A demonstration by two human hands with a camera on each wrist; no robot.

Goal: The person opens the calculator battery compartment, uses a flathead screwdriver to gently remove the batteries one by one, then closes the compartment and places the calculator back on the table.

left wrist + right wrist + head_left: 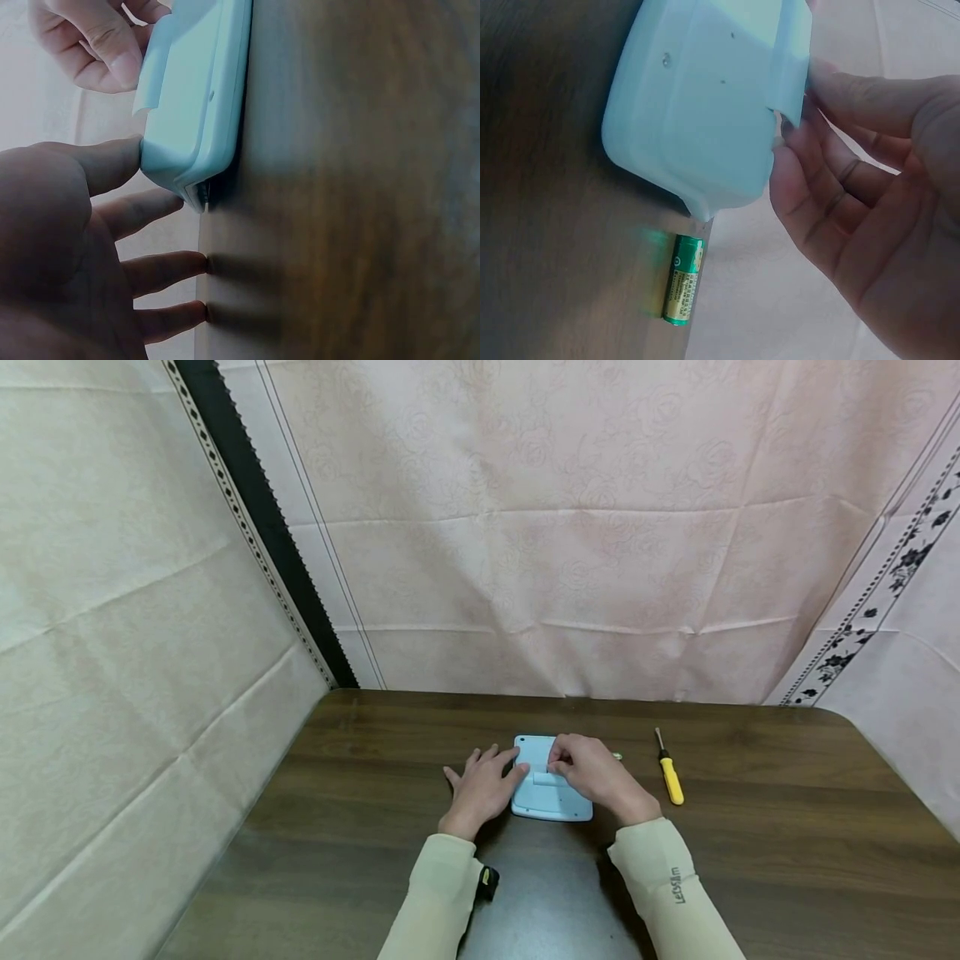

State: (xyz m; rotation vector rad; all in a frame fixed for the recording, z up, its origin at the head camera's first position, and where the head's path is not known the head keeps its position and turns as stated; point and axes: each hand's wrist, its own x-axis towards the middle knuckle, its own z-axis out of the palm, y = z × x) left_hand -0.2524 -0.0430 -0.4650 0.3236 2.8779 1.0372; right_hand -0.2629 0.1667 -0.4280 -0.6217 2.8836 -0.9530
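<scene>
A light blue plastic device (pixel 557 803) with small holes and a raised section on its upper side lies on the wooden table. My left hand (pixel 480 791) rests at its left edge. In the left wrist view the left thumb and index finger touch one corner, while the other fingers spread straight toward the table. My right hand (pixel 595 768) bends over the device, thumb and curled fingers at the raised section. Close up, the right fingers (pixel 795 176) reach into a notch beside that section; whether they hold some small piece there I cannot tell. A green and gold battery (pixel 682 280) lies just past the device.
A screwdriver (pixel 672 779) with a yellow handle lies to the right of the right hand. The brown wooden table (pixel 375 777) ends at the back against a pale cloth (pixel 585 577), and another cloth (pixel 112 652) hangs at the left.
</scene>
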